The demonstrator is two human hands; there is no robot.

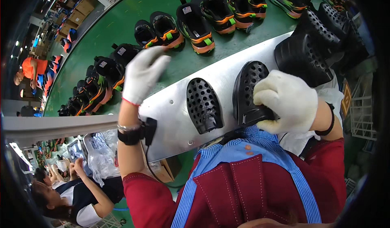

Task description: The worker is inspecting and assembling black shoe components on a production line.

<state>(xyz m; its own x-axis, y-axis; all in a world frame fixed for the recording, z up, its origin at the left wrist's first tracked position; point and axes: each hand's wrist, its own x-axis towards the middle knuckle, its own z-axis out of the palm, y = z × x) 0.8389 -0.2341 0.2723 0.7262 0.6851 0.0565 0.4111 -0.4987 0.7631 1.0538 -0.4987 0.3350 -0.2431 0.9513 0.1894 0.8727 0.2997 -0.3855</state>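
Note:
My right hand (286, 102), in a white knit glove, grips the heel end of a black perforated shoe form (248, 87) that lies on a silver metal shelf (221, 71). A second black perforated form (203, 105) rests on the shelf just to its left, untouched. My left hand (142, 74), also gloved in white, hovers raised over the shelf's left end and the edge of the green belt, fingers loosely together and holding nothing. A black wrist device with a cable sits on my left forearm.
A green conveyor belt (122, 20) curves past, carrying several black sneakers (195, 24) with orange and green trim. A stack of black perforated forms (317, 41) stands at the shelf's right end. Other people work at lower left (69, 191) and far left. Plastic bags lie below the shelf.

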